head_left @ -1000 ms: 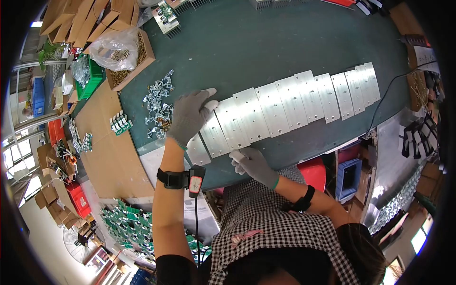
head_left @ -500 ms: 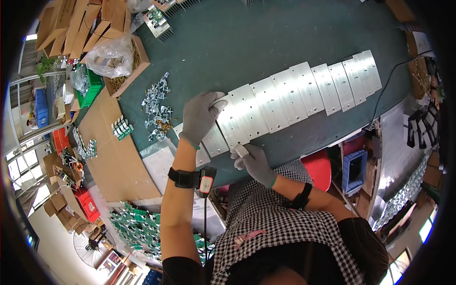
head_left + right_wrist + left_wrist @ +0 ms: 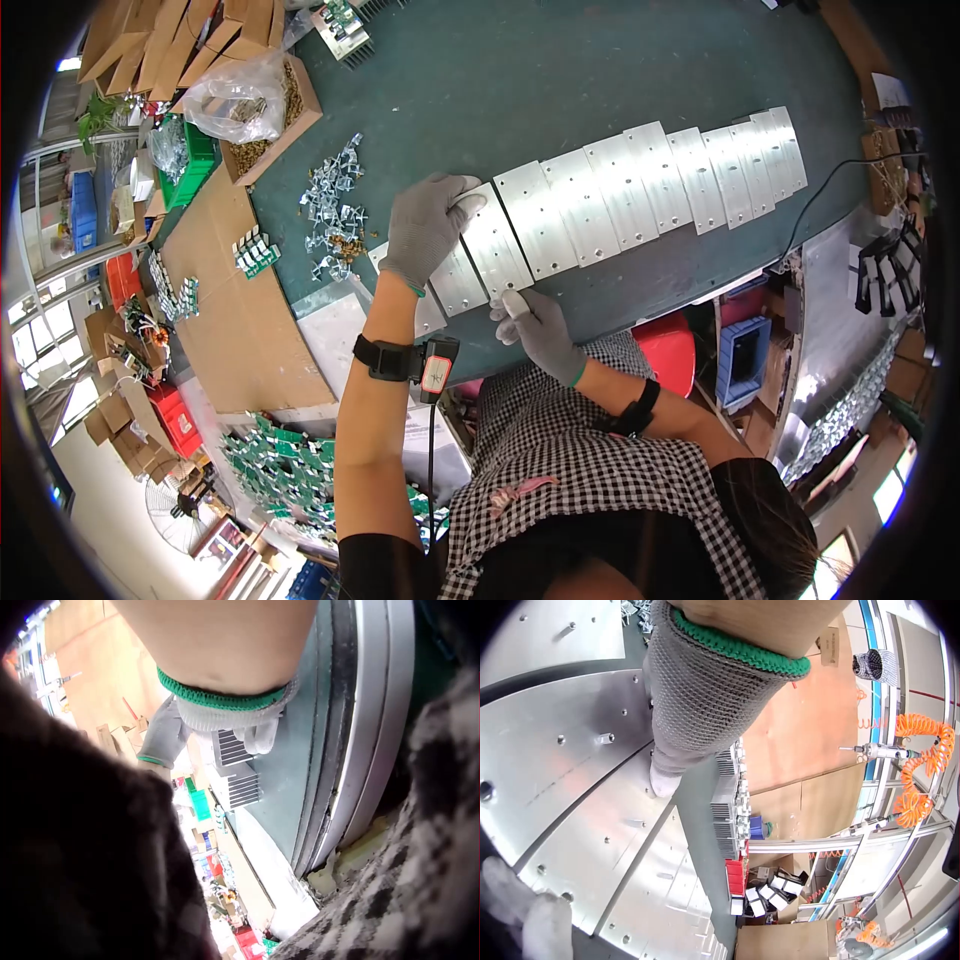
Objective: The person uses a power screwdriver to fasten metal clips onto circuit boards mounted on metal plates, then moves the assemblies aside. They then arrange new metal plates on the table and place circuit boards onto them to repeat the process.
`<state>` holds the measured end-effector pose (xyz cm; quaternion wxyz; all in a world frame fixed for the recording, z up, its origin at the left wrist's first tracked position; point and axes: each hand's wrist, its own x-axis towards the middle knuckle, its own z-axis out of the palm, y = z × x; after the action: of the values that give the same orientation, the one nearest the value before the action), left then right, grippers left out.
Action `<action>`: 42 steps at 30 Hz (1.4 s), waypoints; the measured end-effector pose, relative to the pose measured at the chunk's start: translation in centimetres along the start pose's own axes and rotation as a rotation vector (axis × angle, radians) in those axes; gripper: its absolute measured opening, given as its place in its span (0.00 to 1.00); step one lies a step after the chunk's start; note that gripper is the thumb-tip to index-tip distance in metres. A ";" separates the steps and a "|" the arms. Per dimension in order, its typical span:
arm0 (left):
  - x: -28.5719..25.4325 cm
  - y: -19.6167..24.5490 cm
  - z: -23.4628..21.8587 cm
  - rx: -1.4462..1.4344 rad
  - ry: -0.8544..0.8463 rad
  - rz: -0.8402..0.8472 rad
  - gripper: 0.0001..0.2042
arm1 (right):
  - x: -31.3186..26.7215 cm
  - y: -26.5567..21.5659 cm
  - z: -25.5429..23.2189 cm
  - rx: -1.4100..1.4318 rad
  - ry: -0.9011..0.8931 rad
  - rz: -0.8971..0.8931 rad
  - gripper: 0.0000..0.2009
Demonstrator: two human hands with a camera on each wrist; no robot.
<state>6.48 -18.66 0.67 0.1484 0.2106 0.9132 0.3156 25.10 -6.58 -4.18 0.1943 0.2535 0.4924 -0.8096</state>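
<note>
A row of silver aluminium heat sinks crosses the green table with flat drilled faces up; fins show under the heat sinks in the right wrist view. My gloved left hand grips the far end of one heat sink, its fingers bent over the edge in the left wrist view. At the near end, my gloved right hand pinches the same heat sink, thumb at the edge and fingers curled. Dark gaps separate this heat sink from those on either side. The right fingertips show at lower left in the left wrist view.
Left of the row lies a pile of small metal clips. Beyond stand a carton of brass-coloured parts and a green bin. Green circuit boards lie on cardboard. A black cable runs over the right side.
Both hands have moved right along the row, from one heat sink to another. The dark gap between heat sinks has shifted rightward, and the head view has moved slightly.
</note>
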 end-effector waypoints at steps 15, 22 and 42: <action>-2.0 -3.3 -4.2 -0.066 -0.233 -0.198 0.18 | 0.1 -1.0 0.4 -0.365 -0.204 0.026 0.16; -2.0 -3.2 -4.4 -0.029 -0.228 -0.197 0.17 | 0.7 0.1 0.2 -0.417 -0.250 -0.053 0.15; 5.5 5.4 3.7 0.048 -0.114 0.143 0.18 | -0.6 -4.4 -5.6 0.166 0.359 0.069 0.20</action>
<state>4.74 -10.31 0.53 0.1722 0.2963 0.8933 0.2909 24.34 0.39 -2.88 0.1092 0.4257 0.4416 -0.7822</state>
